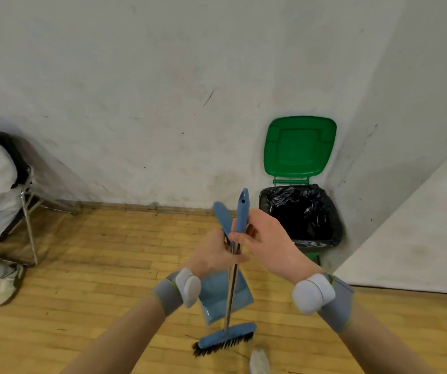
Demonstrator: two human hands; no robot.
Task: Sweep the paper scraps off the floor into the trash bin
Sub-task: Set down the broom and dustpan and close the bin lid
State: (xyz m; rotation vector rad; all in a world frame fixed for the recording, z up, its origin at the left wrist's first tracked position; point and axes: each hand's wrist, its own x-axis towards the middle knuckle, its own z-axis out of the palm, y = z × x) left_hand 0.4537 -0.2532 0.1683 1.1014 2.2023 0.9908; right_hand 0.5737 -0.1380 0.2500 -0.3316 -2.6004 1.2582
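Your left hand (217,252) has its fingers curled round the handle of the blue plastic dustpan (217,298), which hangs above the wooden floor (95,265). Your right hand (268,244) pinches the grip of the blue metal-shafted broom (225,337), black bristles down by the floor. The green plastic trash bin (299,147), lid up and lined with a black bag, stands just ahead in the wall corner.

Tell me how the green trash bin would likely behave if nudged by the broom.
Probably light: the trash bin looks plastic, and its black liner shows nothing inside. Backward tipping seems unlikely, since its open lid rests against the wall.
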